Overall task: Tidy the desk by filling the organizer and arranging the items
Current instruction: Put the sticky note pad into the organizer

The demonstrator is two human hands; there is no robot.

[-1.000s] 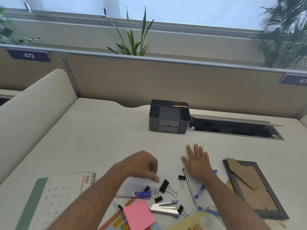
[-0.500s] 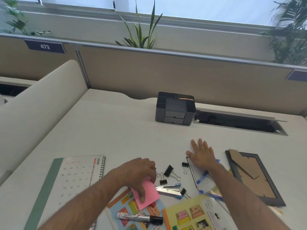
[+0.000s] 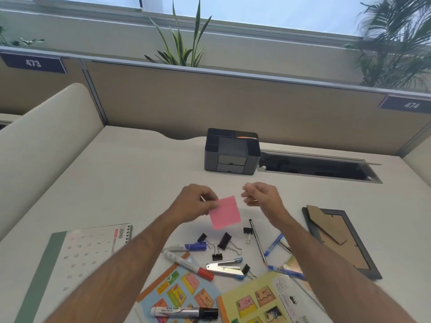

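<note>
Organizer (image 3: 232, 152), dark grey with two small drawers in its front, stands at the back of the desk (image 3: 130, 183), just left of an open cable slot (image 3: 319, 167); something orange shows at its back right rim. Nearer the camera the left hand (image 3: 194, 201) is raised above the desk and pinches a pink sticky pad (image 3: 225, 212) by its left edge, thumb and fingers curled onto it, the pad hanging tilted. The right hand (image 3: 262, 194) hovers just right of the pad, apart from it, its fingers loosely curled with the tips drawn together; whether they hold anything small cannot be told. Below the hands lies a scatter of items on the desk: several black binder clips (image 3: 225, 240), a blue-capped marker (image 3: 186, 247), a red-capped marker (image 3: 187, 265) lying partly on a sticker sheet (image 3: 179, 292), a silver stapler (image 3: 225, 268), a thin silver pen (image 3: 257, 241) and blue pens (image 3: 275, 244) by the right forearm. A black-capped marker (image 3: 184, 312) rests on the same blue sheet at the bottom edge, and a yellow sheet (image 3: 256, 297) lies beside it to the right. A June calendar (image 3: 77, 259) lies flat at the left, and a picture frame (image 3: 339, 241) lies face down at the right, its cardboard stand showing. A beige partition (image 3: 233, 106) backs the desk, with plates reading 473 and 474 and plants (image 3: 182, 43) behind it.
</note>
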